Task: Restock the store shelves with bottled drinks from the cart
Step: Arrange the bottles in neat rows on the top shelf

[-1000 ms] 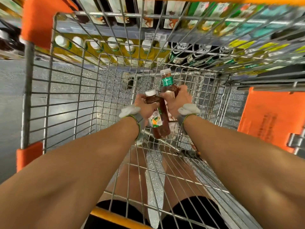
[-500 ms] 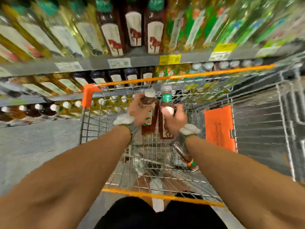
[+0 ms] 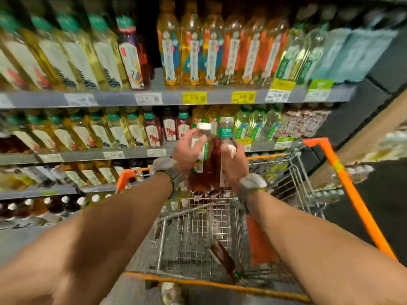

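Both hands are raised above the wire cart (image 3: 198, 219), each with a brown drink bottle, side by side and upright. My left hand (image 3: 187, 150) grips the white-capped bottle (image 3: 203, 137). My right hand (image 3: 233, 159) grips the bottle with a green neck label (image 3: 225, 130). The bottles are level with the middle shelf (image 3: 132, 153), in front of its row of dark red bottles (image 3: 169, 128). One more brown bottle (image 3: 222, 258) lies on the cart floor.
Shelves full of yellow, orange and green drink bottles fill the view ahead, with price tags along the grey shelf edges (image 3: 193, 97). The cart's orange handle (image 3: 352, 194) runs along the right, and an orange flap (image 3: 259, 243) is inside it.
Both hands rose out of the cart with their bottles, up to the level of the middle shelf. My view tilted up from the cart floor to the shelves.
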